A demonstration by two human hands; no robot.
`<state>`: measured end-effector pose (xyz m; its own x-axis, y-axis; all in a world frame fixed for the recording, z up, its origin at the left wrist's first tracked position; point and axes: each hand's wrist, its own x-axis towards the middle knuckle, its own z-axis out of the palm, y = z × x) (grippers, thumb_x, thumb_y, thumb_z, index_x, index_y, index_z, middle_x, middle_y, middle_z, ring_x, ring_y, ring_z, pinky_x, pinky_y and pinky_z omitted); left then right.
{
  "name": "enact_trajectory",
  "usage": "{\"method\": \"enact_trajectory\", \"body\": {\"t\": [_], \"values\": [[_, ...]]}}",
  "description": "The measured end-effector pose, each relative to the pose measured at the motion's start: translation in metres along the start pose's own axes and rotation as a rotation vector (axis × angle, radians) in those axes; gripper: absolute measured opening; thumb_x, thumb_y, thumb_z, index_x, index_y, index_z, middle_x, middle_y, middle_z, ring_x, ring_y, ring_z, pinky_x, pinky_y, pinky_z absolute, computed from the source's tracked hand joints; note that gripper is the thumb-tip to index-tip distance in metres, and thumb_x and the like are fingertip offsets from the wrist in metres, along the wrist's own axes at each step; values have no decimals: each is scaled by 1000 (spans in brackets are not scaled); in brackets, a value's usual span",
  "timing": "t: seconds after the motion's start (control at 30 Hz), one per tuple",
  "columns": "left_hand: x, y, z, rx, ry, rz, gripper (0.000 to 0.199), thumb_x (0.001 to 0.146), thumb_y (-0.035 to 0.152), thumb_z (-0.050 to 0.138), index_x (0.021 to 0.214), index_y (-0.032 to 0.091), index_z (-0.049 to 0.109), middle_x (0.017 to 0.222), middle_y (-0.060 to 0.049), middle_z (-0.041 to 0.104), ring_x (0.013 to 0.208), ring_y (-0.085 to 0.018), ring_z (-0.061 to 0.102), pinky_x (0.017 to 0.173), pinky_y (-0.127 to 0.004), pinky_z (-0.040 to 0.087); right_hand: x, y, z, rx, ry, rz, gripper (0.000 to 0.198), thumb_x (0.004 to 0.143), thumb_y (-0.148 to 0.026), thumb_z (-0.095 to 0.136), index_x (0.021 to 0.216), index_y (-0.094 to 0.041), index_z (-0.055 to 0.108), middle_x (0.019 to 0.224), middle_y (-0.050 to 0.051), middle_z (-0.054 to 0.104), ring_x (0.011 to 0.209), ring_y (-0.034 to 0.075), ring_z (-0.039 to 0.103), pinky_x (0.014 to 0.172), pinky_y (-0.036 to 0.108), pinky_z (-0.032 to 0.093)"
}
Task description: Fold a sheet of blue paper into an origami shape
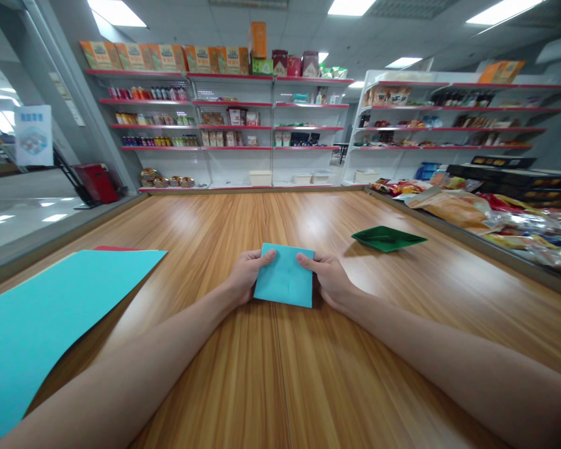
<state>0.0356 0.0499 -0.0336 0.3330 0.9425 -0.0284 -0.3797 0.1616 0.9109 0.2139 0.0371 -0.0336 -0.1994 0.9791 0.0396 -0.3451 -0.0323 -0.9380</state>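
Note:
A small, roughly square piece of folded light-blue paper (284, 279) is held up over the middle of the wooden table (280, 368). My left hand (247, 274) pinches its left edge, thumb on the near face and fingers behind. On the opposite edge, my right hand (330, 277) grips it the same way; the fingers behind the paper are hidden. Faint creases mark the paper's lower middle. Beyond my right hand lies a folded dark-green paper shape (389, 239), pointed at both ends, with an opening along its top.
Large light-blue sheets (60, 312) lie at the left, a red sheet (116, 248) peeking out beneath. Packaged snacks (467, 209) and black boxes (509, 178) are heaped past the table's right edge. Stocked shelves (229, 126) stand behind; a red hand truck (96, 183) is back left.

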Motion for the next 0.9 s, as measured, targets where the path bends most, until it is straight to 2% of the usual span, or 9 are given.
{"method": "enact_trajectory", "body": {"t": [0.13,0.37,0.47,0.63,0.7,0.8,0.9], "values": [[-1,-1,-1,-6,-14,7,36,69,40,77,85,9,70,83,-14,72,73,-24,68,73,-37,53,-1,0,0,11,-19,13,33,63,-41,79,80,-15,72,81,8,72,72,21,66,73,37,53],[0,-6,3,91,89,136,36,66,43,77,80,10,70,75,-10,71,64,-19,65,62,-31,52,1,3,1,-86,26,-63,34,65,-44,77,82,-15,71,81,8,72,73,22,65,72,37,53],[0,-4,1,71,95,106,36,66,41,78,79,9,70,75,-11,71,64,-20,65,63,-33,52,0,2,1,-77,8,-50,33,65,-44,77,79,-15,70,80,7,72,71,20,65,71,35,53],[-1,1,-1,7,6,11,37,67,41,77,84,9,70,80,-13,71,69,-23,67,70,-37,53,-2,-1,2,-21,-34,30,34,63,-43,78,79,-15,71,79,8,72,69,19,65,70,35,52],[0,1,0,14,26,13,37,69,44,75,81,9,69,77,-12,70,66,-22,66,67,-36,53,-2,-2,3,-10,-33,30,34,63,-43,79,79,-14,71,80,8,72,70,20,65,71,35,52],[1,-1,3,46,119,76,38,71,49,71,75,11,67,69,-7,67,59,-18,62,61,-31,51,-1,-1,3,-18,-23,14,31,63,-40,79,77,-14,71,78,8,72,69,19,65,71,34,52],[2,-5,3,102,127,182,34,73,47,70,78,14,67,68,-3,65,59,-14,58,60,-26,47,-1,0,2,-23,-8,16,28,63,-37,79,76,-14,70,76,8,72,67,19,65,70,34,52]]}}
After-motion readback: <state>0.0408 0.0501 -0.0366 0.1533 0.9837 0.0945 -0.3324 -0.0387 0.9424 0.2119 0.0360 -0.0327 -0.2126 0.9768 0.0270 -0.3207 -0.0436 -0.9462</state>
